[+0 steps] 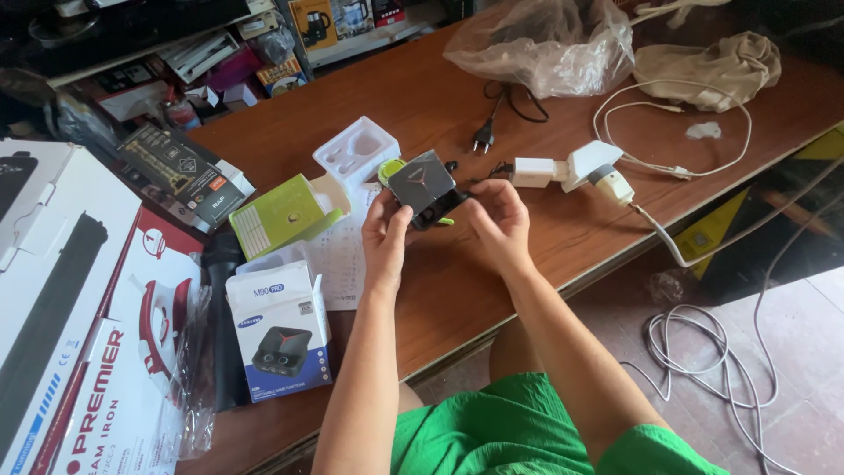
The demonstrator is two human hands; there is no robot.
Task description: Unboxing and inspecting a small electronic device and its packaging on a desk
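Black earbud case [424, 186], tilted, above table

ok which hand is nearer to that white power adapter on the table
Right. The right hand is just beside the white power adapter, below and left of it; the left hand sits farther left, beyond the small black case.

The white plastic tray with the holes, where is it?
In the head view, the white plastic tray sits on the brown table, left of centre, just behind the green box and beyond the left hand.
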